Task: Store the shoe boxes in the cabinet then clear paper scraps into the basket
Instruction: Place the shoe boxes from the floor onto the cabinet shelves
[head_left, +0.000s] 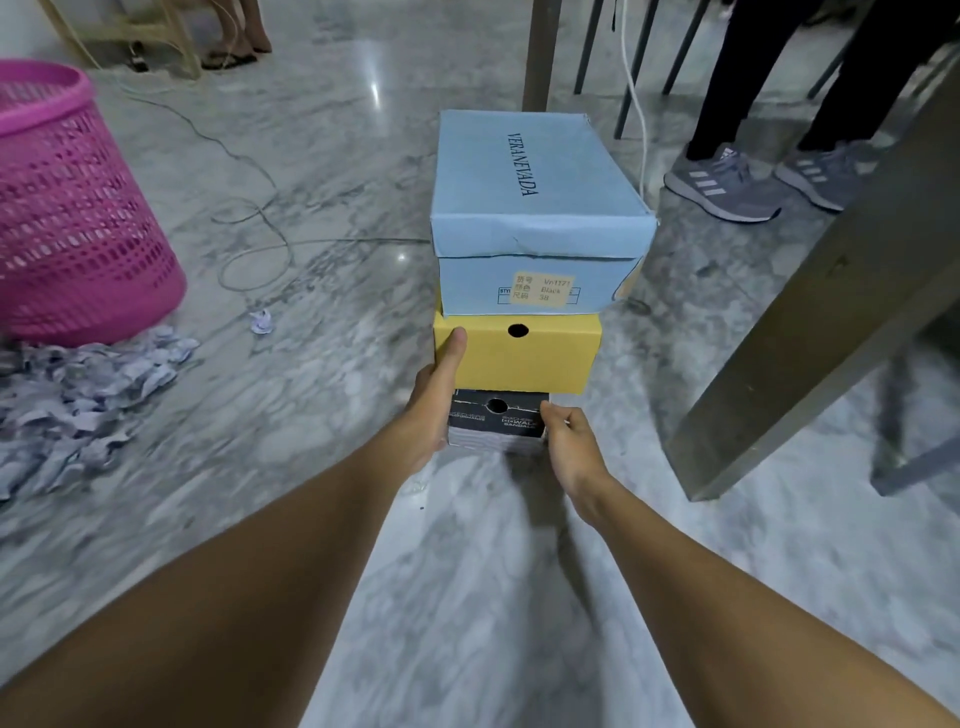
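Three shoe boxes stand stacked in front of me: a light blue box (535, 197) on top, a yellow box (540, 358) in the middle and a small black box (498, 421) at the bottom. My left hand (436, 395) grips the stack's left side, thumb up against the yellow box. My right hand (571, 447) holds the black box's right corner. A pink mesh basket (78, 218) stands at the left, with a heap of pale paper scraps (78, 400) on the floor at its foot. One crumpled scrap (261, 322) lies apart.
The floor is grey marble. A thin cable (260, 228) loops across it behind the scraps. A slanted wooden panel (831, 312) rises at the right. Behind it stands a person in grey sneakers (727, 187). Table and chair legs (540, 52) are at the back.
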